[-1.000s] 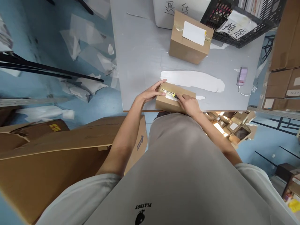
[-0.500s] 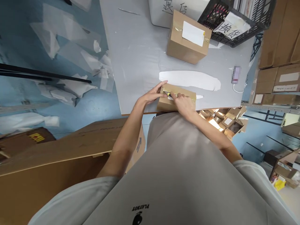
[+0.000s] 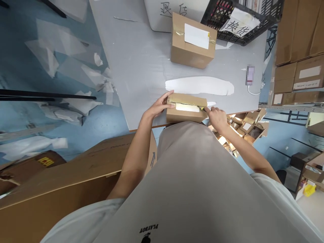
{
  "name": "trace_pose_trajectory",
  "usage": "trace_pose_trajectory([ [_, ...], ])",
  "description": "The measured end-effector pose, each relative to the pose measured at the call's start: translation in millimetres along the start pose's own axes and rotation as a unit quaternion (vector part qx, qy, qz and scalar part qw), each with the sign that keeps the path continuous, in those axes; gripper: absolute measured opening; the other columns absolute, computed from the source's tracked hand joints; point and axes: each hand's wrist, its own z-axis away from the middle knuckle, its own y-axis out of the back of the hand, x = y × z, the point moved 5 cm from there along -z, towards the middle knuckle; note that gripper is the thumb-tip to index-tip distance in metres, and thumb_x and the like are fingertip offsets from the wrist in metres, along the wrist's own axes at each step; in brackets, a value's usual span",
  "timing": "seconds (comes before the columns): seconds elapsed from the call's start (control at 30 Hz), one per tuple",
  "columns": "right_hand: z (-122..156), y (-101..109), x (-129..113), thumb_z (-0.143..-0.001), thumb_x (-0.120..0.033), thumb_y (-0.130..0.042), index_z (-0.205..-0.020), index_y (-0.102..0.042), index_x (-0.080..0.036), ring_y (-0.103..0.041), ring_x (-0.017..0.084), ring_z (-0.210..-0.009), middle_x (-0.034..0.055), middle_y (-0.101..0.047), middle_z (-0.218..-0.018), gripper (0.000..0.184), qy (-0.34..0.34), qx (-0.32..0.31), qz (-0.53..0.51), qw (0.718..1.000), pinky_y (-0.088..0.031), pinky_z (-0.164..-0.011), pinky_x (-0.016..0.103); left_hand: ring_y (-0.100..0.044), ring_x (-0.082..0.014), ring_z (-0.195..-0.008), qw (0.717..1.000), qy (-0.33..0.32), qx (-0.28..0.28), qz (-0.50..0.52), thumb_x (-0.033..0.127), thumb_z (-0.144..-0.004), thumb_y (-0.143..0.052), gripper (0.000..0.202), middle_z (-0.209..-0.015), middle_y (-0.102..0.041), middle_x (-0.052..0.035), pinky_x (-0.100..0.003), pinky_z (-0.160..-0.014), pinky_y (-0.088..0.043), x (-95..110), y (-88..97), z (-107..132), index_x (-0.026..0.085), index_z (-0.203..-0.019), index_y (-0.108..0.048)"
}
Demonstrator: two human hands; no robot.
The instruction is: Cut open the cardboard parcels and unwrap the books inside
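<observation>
A small taped cardboard box (image 3: 186, 114) with a white label lies at the near edge of the grey table (image 3: 141, 67). My left hand (image 3: 159, 106) rests against the box's left end, fingers spread over its top corner. My right hand (image 3: 216, 116) is closed at the box's right end, gripping a yellow-and-black box cutter (image 3: 203, 108) whose tip meets the box's top right corner.
A larger labelled cardboard box (image 3: 192, 40) stands further back. Behind it are a white bin (image 3: 162, 13) and a black crate (image 3: 240, 20). A phone (image 3: 250, 75) with a cable lies at the right. Big cartons (image 3: 76, 175) stand at my left, small boxes below the table's right.
My right hand drew the cutter along the box's top from the left part to the right end. The left hand stayed at the left end. The view shifted left.
</observation>
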Motion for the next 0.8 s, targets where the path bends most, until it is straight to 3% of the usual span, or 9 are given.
trace_pose_trajectory([
  [0.13,9.9,-21.8,36.4,-0.110,-0.003,-0.043,-0.156,-0.059,-0.023,-0.073,0.029,-0.111,0.0182,-0.077,-0.121,0.053,-0.025,-0.003,-0.003,1.000,-0.046,-0.080,0.032,-0.052,-0.0422,-0.162,1.000,0.015,0.019,0.005,0.045,-0.068,-0.098,0.114,-0.173,-0.057,-0.0107,-0.053,-0.133,-0.047,-1.3,0.3,0.8,0.031,-0.172,-0.054],
  [0.37,4.5,-30.2,52.8,-0.111,-0.008,-0.044,-0.149,-0.066,-0.021,-0.070,0.030,-0.107,0.0193,-0.077,-0.117,0.045,0.015,0.057,-0.031,0.998,-0.041,-0.079,0.034,-0.048,-0.0423,-0.165,0.997,0.054,0.051,-0.010,0.041,-0.065,-0.093,0.114,-0.175,-0.056,-0.0103,-0.054,-0.138,-0.040,5.7,-1.3,3.1,0.030,-0.172,-0.054],
  [0.47,-2.1,-37.3,58.7,-0.117,-0.021,-0.041,-0.151,-0.066,-0.023,-0.072,0.030,-0.105,0.0175,-0.079,-0.119,0.042,0.025,0.101,-0.110,0.988,-0.042,-0.077,0.034,-0.042,-0.0437,-0.169,0.993,0.057,0.074,-0.073,0.043,-0.067,-0.088,0.107,-0.179,-0.051,-0.0108,-0.056,-0.140,-0.036,12.9,-0.1,3.6,0.029,-0.168,-0.058],
  [0.53,-11.7,-47.7,62.5,-0.119,-0.032,-0.044,-0.148,-0.068,-0.023,-0.073,0.030,-0.104,0.0153,-0.080,-0.120,0.039,0.014,0.132,-0.211,0.968,-0.044,-0.077,0.033,-0.031,-0.0438,-0.174,0.979,0.041,0.099,-0.175,0.042,-0.070,-0.086,0.094,-0.183,-0.043,-0.0098,-0.057,-0.143,-0.028,22.5,-1.8,2.1,0.029,-0.160,-0.066],
  [0.6,-25.8,-63.5,64.4,-0.117,-0.041,-0.051,-0.134,-0.072,-0.021,-0.075,0.029,-0.097,0.0125,-0.081,-0.113,0.034,-0.011,0.146,-0.342,0.928,-0.047,-0.078,0.032,-0.025,-0.0445,-0.176,0.948,0.013,0.109,-0.299,0.044,-0.074,-0.086,0.083,-0.183,-0.044,-0.0102,-0.061,-0.145,-0.016,35.0,-10.4,-2.2,0.028,-0.154,-0.071],
  [0.67,-41.9,-81.9,62.2,-0.112,-0.050,-0.058,-0.117,-0.073,-0.020,-0.076,0.025,-0.085,0.0070,-0.079,-0.097,0.034,-0.037,0.141,-0.492,0.858,-0.050,-0.075,0.030,-0.033,-0.0474,-0.172,0.917,-0.010,0.083,-0.391,0.049,-0.078,-0.087,0.082,-0.176,-0.053,-0.0135,-0.068,-0.145,-0.008,45.3,-26.0,-9.6,0.025,-0.155,-0.070],
  [0.73,-55.7,-98.6,55.7,-0.103,-0.062,-0.069,-0.108,-0.071,-0.021,-0.072,0.019,-0.070,-0.0001,-0.072,-0.083,0.041,-0.058,0.128,-0.626,0.767,-0.053,-0.069,0.027,-0.045,-0.0495,-0.164,0.898,-0.026,0.040,-0.437,0.056,-0.083,-0.085,0.082,-0.168,-0.062,-0.0164,-0.071,-0.143,-0.011,51.3,-42.6,-18.4,0.023,-0.157,-0.069],
  [0.8,-65.3,-111.5,46.3,-0.090,-0.069,-0.082,-0.104,-0.068,-0.021,-0.066,0.015,-0.060,-0.0053,-0.067,-0.075,0.051,-0.072,0.104,-0.717,0.685,-0.053,-0.062,0.025,-0.054,-0.0493,-0.156,0.889,-0.041,0.008,-0.456,0.062,-0.090,-0.078,0.078,-0.162,-0.067,-0.0180,-0.069,-0.140,-0.024,54.0,-54.8,-25.8,0.021,-0.156,-0.070],
])
